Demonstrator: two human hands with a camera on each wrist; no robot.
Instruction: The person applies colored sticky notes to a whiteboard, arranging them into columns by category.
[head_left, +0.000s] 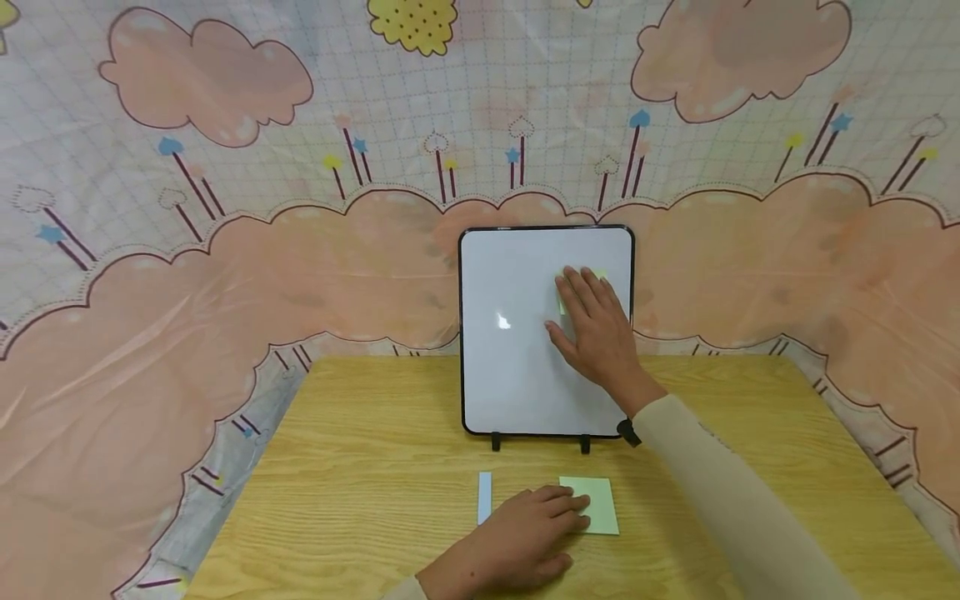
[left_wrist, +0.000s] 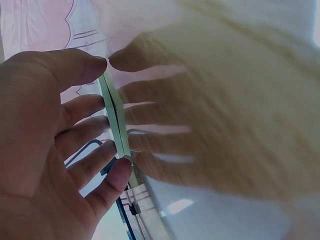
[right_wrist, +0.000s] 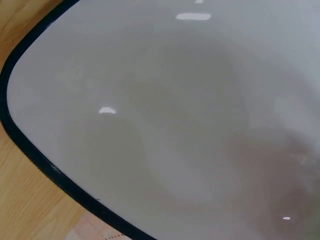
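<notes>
My right hand (head_left: 597, 333) lies with straight fingers against a small upright whiteboard (head_left: 510, 375), toward its upper right. Under those fingers a pale green sticky note (head_left: 563, 300) shows only at its edges; the rest is covered. Down on the table, my left hand (head_left: 521, 532) rests its fingertips on a pad of pale green sticky notes (head_left: 602, 504). The left wrist view shows this pad (left_wrist: 116, 120) edge-on at the fingertips, fingers loosely extended. In the right wrist view the glossy board (right_wrist: 165, 150) fills most of the picture, and the right fingers are out of sight.
A narrow pale blue strip (head_left: 484, 497) lies left of the green pad, close by the left hand. The board stands on black feet (head_left: 496, 442) on the wooden table (head_left: 360, 467). Behind hangs a printed cloth (head_left: 360, 275) with clouds.
</notes>
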